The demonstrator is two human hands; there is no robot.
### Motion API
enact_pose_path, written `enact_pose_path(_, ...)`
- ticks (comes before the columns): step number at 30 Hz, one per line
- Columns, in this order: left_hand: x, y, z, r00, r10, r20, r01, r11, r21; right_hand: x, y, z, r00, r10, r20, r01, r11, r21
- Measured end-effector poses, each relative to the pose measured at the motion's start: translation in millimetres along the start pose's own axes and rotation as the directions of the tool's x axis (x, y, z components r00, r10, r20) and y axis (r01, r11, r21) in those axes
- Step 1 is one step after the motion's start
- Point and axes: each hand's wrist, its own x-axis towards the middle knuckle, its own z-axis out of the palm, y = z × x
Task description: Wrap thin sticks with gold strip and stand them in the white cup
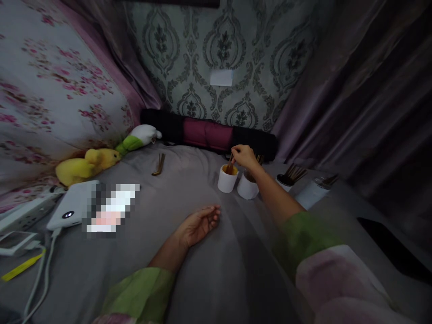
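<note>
My right hand point(243, 155) reaches forward over a white cup point(227, 179) and pinches a thin brown stick that stands in it. A second white cup point(247, 186) stands just right of the first, partly behind my wrist. Two more white cups point(284, 181) point(312, 192) with brown sticks in them stand further right. My left hand point(199, 223) rests on the grey sheet point(189, 274), fingers loosely curled with nothing in them. A pair of brown sticks point(158, 164) lies loose on the sheet to the left of the cups.
A dark and maroon rolled bolster point(207, 132) lies along the patterned wall. A yellow plush toy point(86, 165) and a green and white one point(139, 137) lie at the left. A white power bank point(72, 207), a power strip point(23, 215) and cables sit at the left edge.
</note>
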Motion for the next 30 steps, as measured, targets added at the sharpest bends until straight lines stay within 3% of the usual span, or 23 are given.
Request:
enact_pose_path(20, 0, -1, -1.4, 1.000, 0.005, 0.012, -0.005, 1.000, 0.010, -28, 0, -20, 0.993, -0.019, -0.115, 0.021, 1.000, 0.013)
enact_pose_path(30, 1, -1, -2.7, 1.000, 0.010, 0.017, -0.010, 1.000, 0.007, -56, -6, -23, 0.992, -0.033, -0.122, 0.047, 0.992, 0.117)
